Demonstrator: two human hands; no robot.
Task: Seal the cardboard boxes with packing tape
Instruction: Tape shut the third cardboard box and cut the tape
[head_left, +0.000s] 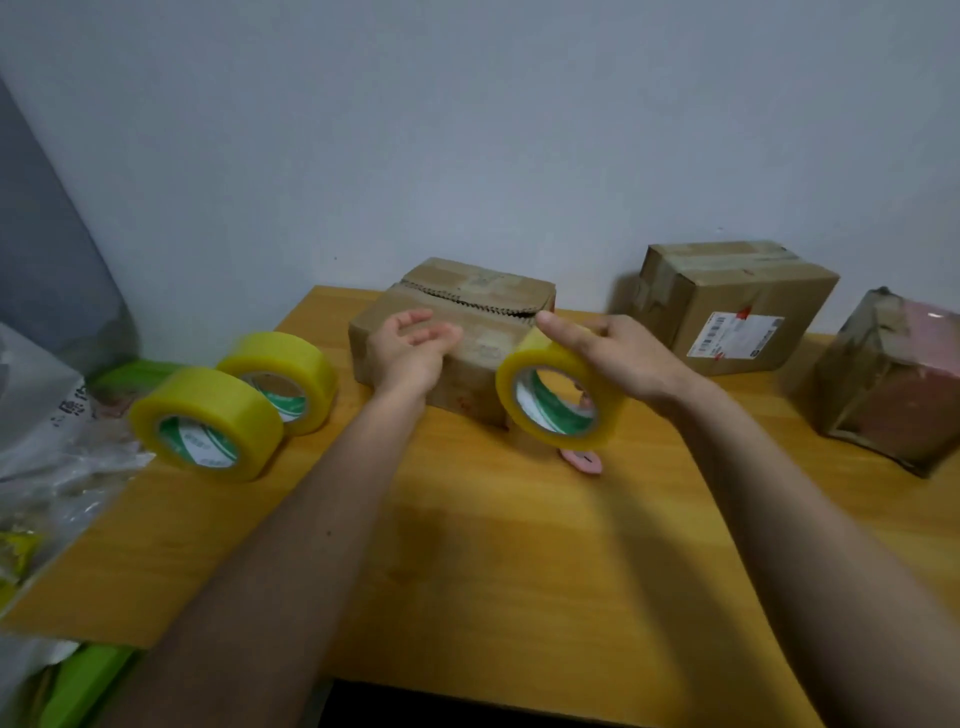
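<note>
Three rolls of yellow packing tape are seen on a wooden table. One roll is gripped in the right hand, forefinger stretched along its top, just in front of the middle box, whose top seam gapes. The left hand is held loosely cupped, palm up, against that box, grasping nothing. Two spare rolls are stood at left; two further boxes are placed at right.
</note>
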